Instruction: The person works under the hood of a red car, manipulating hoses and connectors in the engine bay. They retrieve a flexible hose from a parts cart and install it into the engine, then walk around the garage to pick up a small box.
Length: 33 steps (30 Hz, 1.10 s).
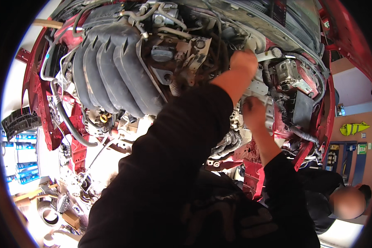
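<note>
Head view shows left hand (pixel 244 62) fisted, fingers closed on an unseen part beside the black intake manifold (pixel 111 62), while right hand (pixel 253 112) braces the grey bracket (pixel 258 89), fingers' state indiscernible.

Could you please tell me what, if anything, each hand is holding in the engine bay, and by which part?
It cannot be told: the left hand is closed deep beside the black ribbed plastic intake manifold, the right hand against the pale metal bracket.

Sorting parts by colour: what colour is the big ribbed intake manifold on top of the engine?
Dark grey to black; the intake manifold shows in the head view.
</note>
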Tool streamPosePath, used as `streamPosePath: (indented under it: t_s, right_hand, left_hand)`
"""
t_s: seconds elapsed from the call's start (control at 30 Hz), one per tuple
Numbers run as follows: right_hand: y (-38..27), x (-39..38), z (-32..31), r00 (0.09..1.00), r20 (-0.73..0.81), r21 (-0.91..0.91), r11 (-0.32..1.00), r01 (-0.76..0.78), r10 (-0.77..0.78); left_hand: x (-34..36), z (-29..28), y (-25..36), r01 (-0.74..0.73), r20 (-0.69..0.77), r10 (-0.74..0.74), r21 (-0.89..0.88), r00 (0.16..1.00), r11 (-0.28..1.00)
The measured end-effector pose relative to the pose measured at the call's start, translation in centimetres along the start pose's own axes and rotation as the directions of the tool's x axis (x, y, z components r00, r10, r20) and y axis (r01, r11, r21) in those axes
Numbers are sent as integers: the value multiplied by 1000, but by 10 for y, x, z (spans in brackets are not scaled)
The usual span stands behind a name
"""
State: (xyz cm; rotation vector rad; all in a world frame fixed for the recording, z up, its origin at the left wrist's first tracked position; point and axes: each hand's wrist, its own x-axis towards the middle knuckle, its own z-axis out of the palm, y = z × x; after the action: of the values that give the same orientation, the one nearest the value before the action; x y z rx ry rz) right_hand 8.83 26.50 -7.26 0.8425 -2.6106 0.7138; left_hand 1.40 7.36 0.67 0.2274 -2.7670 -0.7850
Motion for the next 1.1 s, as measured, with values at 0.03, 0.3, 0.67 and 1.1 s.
streamPosePath:
  t_s: [0.03,0.3,0.67,1.1]
  right_hand:
    - [-9,-11,16,994,30,238,965,-110,106]
    - [-27,33,87,799,220,561,597,-573,559]
    - [0,65,143,765,154,485,627,-610,625]
    - [29,71,156,581,363,463,400,-791,729]
  left_hand:
    - [14,-6,-4,18,67,-20,32,998,999]
    - [70,14,-41,579,540,-233,-659,809,481]
    - [63,60,-41,584,584,-118,-735,803,343]
    - [78,95,-40,534,562,-96,-698,821,478]
